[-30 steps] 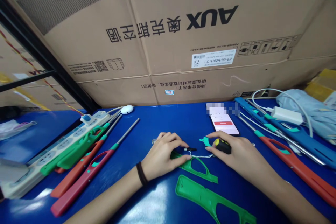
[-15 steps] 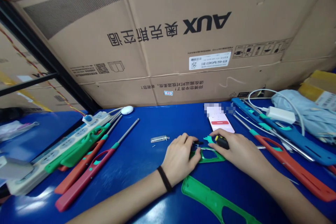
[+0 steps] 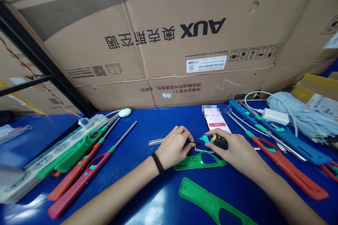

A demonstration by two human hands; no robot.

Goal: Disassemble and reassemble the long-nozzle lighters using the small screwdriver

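My left hand [image 3: 177, 145], with a dark band at the wrist, pinches a small black part [image 3: 196, 144] with a thin white wire [image 3: 202, 150] trailing from it. Between the thumb and fingertips of my right hand [image 3: 233, 147] is a teal trigger piece [image 3: 204, 139]. The same hand keeps a black-and-yellow screwdriver [image 3: 219, 142] tucked against its palm. Below both hands lies one green lighter shell half [image 3: 188, 162]. Another green shell half [image 3: 196, 192] rests nearer to me. A clear tube-like part [image 3: 155, 142] is partly hidden behind my left hand.
Long lighters, a dark red one [image 3: 79, 186] among them, lie by a power strip [image 3: 25, 179] on the left. Orange [image 3: 293, 172] and blue lighters [image 3: 303, 144] lie right. A phone [image 3: 217, 123] sits ahead, before a large cardboard box [image 3: 158, 59].
My left hand has drawn back to the left with the black part, uncovering more of the green shell half beneath. My right hand still holds the trigger piece and screwdriver. The view has shifted slightly.
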